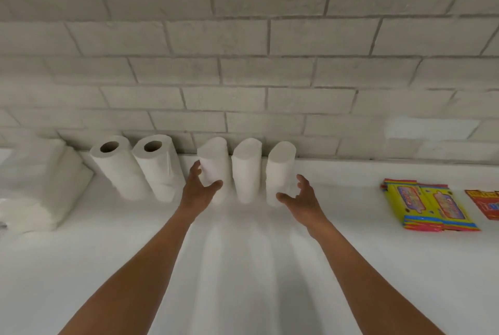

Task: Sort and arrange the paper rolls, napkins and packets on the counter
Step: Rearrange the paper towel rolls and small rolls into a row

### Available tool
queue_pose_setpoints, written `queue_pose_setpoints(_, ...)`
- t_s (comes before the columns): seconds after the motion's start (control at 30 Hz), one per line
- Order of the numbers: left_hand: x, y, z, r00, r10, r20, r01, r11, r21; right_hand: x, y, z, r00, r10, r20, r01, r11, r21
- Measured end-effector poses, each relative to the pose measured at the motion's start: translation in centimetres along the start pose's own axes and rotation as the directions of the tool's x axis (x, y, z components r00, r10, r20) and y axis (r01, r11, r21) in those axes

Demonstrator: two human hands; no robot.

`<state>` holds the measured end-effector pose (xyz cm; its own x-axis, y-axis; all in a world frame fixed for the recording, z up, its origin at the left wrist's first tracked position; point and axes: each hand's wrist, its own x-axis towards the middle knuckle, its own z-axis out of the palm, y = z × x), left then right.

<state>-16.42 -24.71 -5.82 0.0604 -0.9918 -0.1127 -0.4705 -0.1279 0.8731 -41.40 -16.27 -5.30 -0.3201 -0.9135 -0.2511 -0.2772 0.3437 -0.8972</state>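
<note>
Several white paper rolls stand in a row against the wall on the white counter. Two rolls with open cores are on the left, three coreless rolls to their right. My left hand is open, its fingers spread around the lower part of the third roll. Fingers apart, my right hand sits just beside the base of the fifth roll. A stack of white napkins lies at far left. Yellow packets and a red packet lie at right.
A grey brick wall rises directly behind the rolls. The counter's front area stretches white below my forearms.
</note>
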Motion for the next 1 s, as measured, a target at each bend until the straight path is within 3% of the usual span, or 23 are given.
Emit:
queue_pose_setpoints(0.13, 1.9, -0.5, 0.4, 0.995, 0.029, 0.093, -0.026, 0.999, -0.032, 1.6, -0.4, 1.5, 0.999, 0.008, -0.031, -0.009, 1.000, -0.014)
queue_pose_setpoints(0.57, 1.9, 0.4, 6.2, 0.979, 0.116, 0.165, -0.104, 0.991, -0.079, 3.5, -0.4, 4.2, 0.994, -0.034, -0.103, 0.040, 0.997, 0.062)
queue_pose_setpoints(1.0, -0.9, 3.4, 12.4, 0.962, 0.117, 0.246, -0.093, 0.990, -0.108, 4.6, 2.4, -1.9, 0.990, 0.012, -0.137, -0.001, 0.997, 0.081)
